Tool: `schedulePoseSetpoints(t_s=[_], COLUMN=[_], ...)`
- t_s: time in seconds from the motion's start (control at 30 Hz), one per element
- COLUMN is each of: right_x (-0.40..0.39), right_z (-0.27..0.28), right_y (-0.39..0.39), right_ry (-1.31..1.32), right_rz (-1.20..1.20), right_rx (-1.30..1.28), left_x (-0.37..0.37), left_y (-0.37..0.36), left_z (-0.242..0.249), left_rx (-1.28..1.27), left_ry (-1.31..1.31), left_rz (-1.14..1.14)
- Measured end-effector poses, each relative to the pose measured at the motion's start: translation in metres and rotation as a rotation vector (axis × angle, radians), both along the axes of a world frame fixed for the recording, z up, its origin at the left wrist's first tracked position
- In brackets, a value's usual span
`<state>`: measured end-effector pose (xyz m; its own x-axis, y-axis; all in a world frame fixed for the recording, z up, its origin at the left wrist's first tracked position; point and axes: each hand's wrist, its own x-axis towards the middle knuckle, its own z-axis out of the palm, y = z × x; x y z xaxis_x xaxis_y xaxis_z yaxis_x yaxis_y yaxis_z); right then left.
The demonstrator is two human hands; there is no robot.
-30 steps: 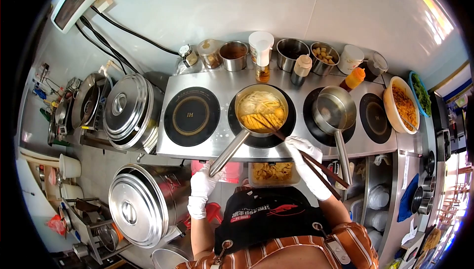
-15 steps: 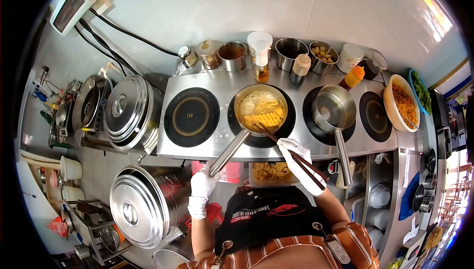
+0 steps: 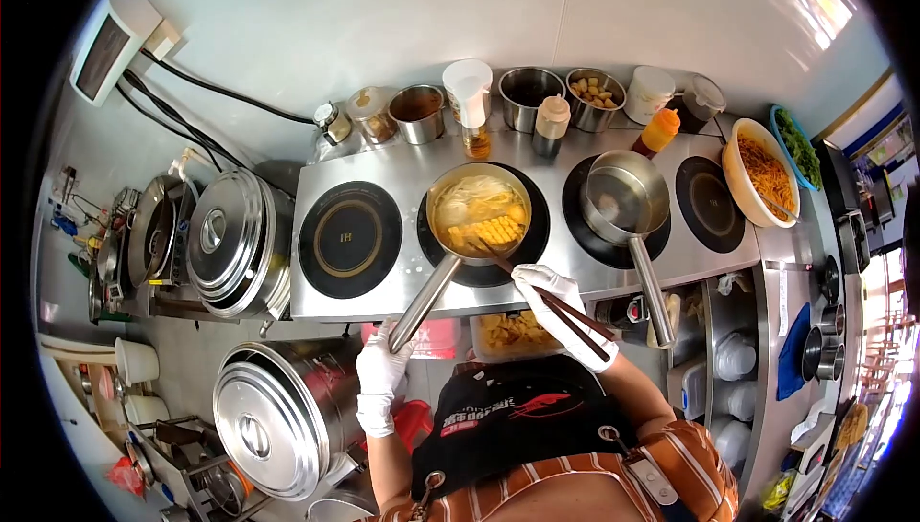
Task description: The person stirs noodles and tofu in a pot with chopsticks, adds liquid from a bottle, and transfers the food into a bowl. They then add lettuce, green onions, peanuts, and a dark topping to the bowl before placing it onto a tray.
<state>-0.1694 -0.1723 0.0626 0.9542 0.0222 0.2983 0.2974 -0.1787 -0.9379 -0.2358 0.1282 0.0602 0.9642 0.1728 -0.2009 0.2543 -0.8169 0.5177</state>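
Observation:
My left hand (image 3: 380, 367), in a white glove, is closed around the end of a long metal handle. It belongs to a steel saucepan (image 3: 425, 301) on the second cooktop from the left. Liquid in the pan holds pale strands (image 3: 470, 192) and a yellow, ridged block of food (image 3: 487, 232). My right hand (image 3: 554, 297), also gloved, grips long dark brown chopsticks (image 3: 585, 319). Their tips reach over the pan's near right rim and touch or nearly touch the yellow block. The glove partly covers the chopsticks' middle.
A second saucepan (image 3: 653, 297) with clear liquid stands to the right, its handle jutting past the counter edge. Squeeze bottles (image 3: 551, 126) and steel pots (image 3: 418, 116) line the back. At far right sits a bowl of orange shreds (image 3: 767, 177). Large lidded pots (image 3: 257, 431) stand left.
The whole view has shifted and turned slightly, with the counter now further left. Both hands keep their holds on the saucepan handle and the chopsticks, and the yellow block stays in nearly the same spot.

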Motion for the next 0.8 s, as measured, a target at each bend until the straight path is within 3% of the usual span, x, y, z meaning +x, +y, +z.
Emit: schedulePoseSetpoints(t_s=[0.07,0.13,0.2,0.23,0.33,0.4,0.47,0.53,0.6,0.67,0.7,0.8], right_x=[0.003,0.004,0.004,0.001,-0.010,-0.016,-0.018,-0.022,-0.031,-0.038,-0.041,-0.047], right_z=[0.004,0.002,0.009,0.018,0.058,0.067,0.056,0.060,0.081,0.080,0.078,0.079], right_y=[-0.002,-0.004,-0.010,-0.014,-0.033,-0.052,-0.073,-0.094,-0.117,-0.141,-0.154,-0.196], right_ry=[-0.065,-0.123,-0.216,-0.146,-0.026,-0.105,-0.094,0.049,-0.025,0.032,0.049,0.015], right_rz=[0.016,0.031,0.034,0.033,-0.035,-0.068,-0.078,-0.089,-0.122,-0.229,-0.303,-0.442], right_rx=[-0.096,-0.112,-0.176,-0.131,-0.083,-0.012,0.018,0.037,0.136,0.257,0.339,0.500], left_x=[0.002,-0.003,-0.009,-0.006,-0.001,0.005,0.013,0.015,0.025,0.035,0.039,0.050], left_y=[-0.014,-0.021,-0.034,-0.056,-0.113,-0.160,-0.213,-0.270,-0.322,-0.366,-0.377,-0.413], left_z=[0.018,0.012,0.011,0.020,0.010,-0.029,-0.061,-0.087,-0.153,-0.123,-0.099,-0.081], left_rx=[0.283,0.302,-0.050,-0.157,-0.335,-0.679,-0.792,-1.158,-1.626,-1.587,-1.498,-1.594], left_ry=[-0.172,-0.567,-0.579,-0.707,-0.454,-0.137,0.073,0.487,0.613,0.815,0.889,0.788], left_rz=[-0.011,0.007,0.072,0.082,-0.054,-0.128,-0.343,-0.304,-0.386,-0.345,-0.139,0.010])
